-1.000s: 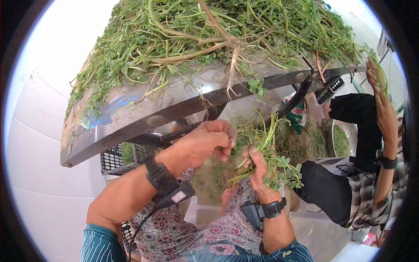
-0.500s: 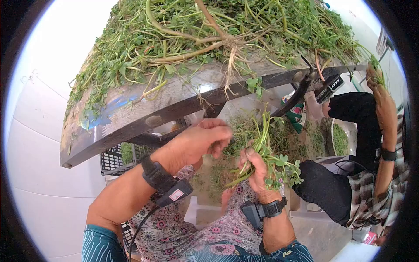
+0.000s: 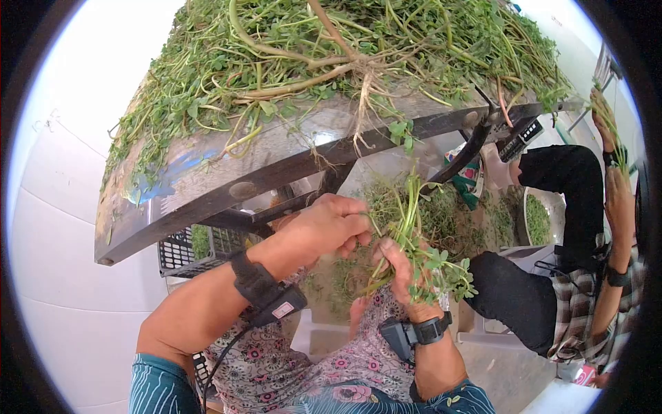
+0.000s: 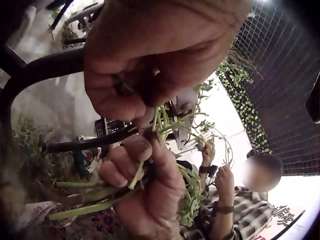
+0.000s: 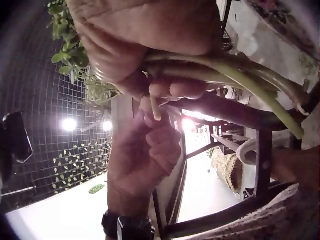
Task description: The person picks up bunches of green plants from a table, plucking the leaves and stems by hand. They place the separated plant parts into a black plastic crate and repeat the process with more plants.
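A bunch of leafy green stems (image 3: 412,221) is gripped in my right hand (image 3: 394,265), thick stem ends out one side and small rounded leaves out the other. My left hand (image 3: 329,224) is close against the bunch, fingers curled, and its thumb and fingertips pinch a thin stem beside it. In the left wrist view, the left fingertips meet the right thumb at the stems (image 4: 162,120). From the right wrist, the left hand (image 5: 142,155) shows just beyond a short cut stem end (image 5: 156,107). Its fingertips are partly hidden.
A worn table (image 3: 289,145) bears a big heap of greens (image 3: 207,76); one rooted plant (image 3: 365,65) hangs over its edge. Below are a black crate (image 3: 183,248), scattered greens (image 3: 448,214) and a bowl (image 3: 545,217). Another person (image 3: 600,276) sits at the right, holding stems.
My left hand drew slightly away from the bunch, then came back down to its stems. The right hand shifted slightly left, still gripping. The other person's raised hands moved.
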`<state>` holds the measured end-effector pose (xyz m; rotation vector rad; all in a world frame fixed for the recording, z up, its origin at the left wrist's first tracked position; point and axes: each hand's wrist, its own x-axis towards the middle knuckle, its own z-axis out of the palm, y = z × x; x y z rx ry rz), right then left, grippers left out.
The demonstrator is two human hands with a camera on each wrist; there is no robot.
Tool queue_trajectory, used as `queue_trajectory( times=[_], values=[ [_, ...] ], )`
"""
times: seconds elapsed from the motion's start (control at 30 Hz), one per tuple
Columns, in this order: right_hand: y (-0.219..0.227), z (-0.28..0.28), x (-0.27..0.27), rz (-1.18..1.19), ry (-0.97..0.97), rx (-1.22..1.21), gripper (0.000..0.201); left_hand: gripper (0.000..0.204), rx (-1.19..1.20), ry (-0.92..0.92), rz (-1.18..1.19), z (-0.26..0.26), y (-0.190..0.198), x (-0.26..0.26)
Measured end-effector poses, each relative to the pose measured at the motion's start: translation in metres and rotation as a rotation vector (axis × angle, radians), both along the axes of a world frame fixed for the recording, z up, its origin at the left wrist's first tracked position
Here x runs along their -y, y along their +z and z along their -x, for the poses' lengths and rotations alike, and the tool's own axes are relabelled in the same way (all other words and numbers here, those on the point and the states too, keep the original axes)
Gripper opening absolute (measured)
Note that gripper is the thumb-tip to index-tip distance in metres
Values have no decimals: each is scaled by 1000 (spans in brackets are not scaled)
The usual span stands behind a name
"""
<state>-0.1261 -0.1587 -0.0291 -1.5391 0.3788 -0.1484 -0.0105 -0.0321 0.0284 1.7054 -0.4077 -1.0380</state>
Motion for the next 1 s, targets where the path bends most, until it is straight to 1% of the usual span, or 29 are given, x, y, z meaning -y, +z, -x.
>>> queue_trajectory(
  times=[0.07, 0.1, 0.17, 0.2, 0.27, 0.3, 0.37, 0.4, 0.47, 0.5, 0.57, 0.6, 0.67, 0.7, 0.77, 0.8, 0.83, 0.9, 0.93, 1.0],
  values=[
    [4, 0, 1, -21, -18, -34, 35, 18, 5, 0, -17, 0, 4, 0],
    [-1, 0, 1, -20, -41, -3, 34, 17, 8, 1, -25, 1, 7, 0],
    [-14, 0, -2, -20, -87, 61, 32, 14, -10, 120, -15, 3, 18, 1],
    [-15, 1, 1, -39, -64, 43, 32, 13, -19, 179, -10, 3, 21, 1],
    [-15, 1, 9, -77, -22, 7, 30, 11, -145, 188, 163, -16, 1, -5],
    [-15, 1, 9, -61, -36, -19, 30, 10, -210, 190, 250, -24, -11, -10],
    [-14, 1, 8, -29, -66, -71, 30, 9, -317, 149, 305, -26, -11, -12],
    [-14, 0, 8, -67, -57, -61, 31, 9, -369, 131, 332, -26, -10, -13],
    [-13, -2, 7, -145, -36, -41, 32, 9, -378, 116, 385, -22, -4, -10],
    [-14, -3, 7, -134, -24, -24, 33, 9, -382, 109, 411, -19, -1, -9],
    [-18, -3, 7, -110, -3, 11, 34, 10, -389, 121, 368, -14, -1, -9],
    [-18, -3, 7, -89, 29, -2, 31, 11, -393, 126, 347, -13, -1, -9],
    [-16, -2, 8, -45, 93, -29, 27, 14, -439, 52, 347, -16, -9, -10],
    [-13, -1, 8, 15, 110, -67, 26, 16, -463, 16, 347, -17, -11, -10],
    [-6, 1, 7, 135, 143, -142, 24, 17, -306, -82, 253, -8, 4, -7],
    [-12, 2, 9, 519, 148, 62, 22, 18, -227, -130, 206, -4, 9, -5],
    [-18, 4, 11, 900, 147, 272, 21, 16, -209, -149, 164, -2, 7, -4],
    [-23, 8, 11, 995, 154, 360, 19, 14, -172, -185, 79, 1, 3, -2],
    [-10, 10, 5, 711, 163, 233, 19, 13, -133, -166, 44, 2, 5, -2],
    [-6, 8, 2, 257, 169, 61, 19, 11, -55, -129, -28, 3, 9, -1]
  ],
)
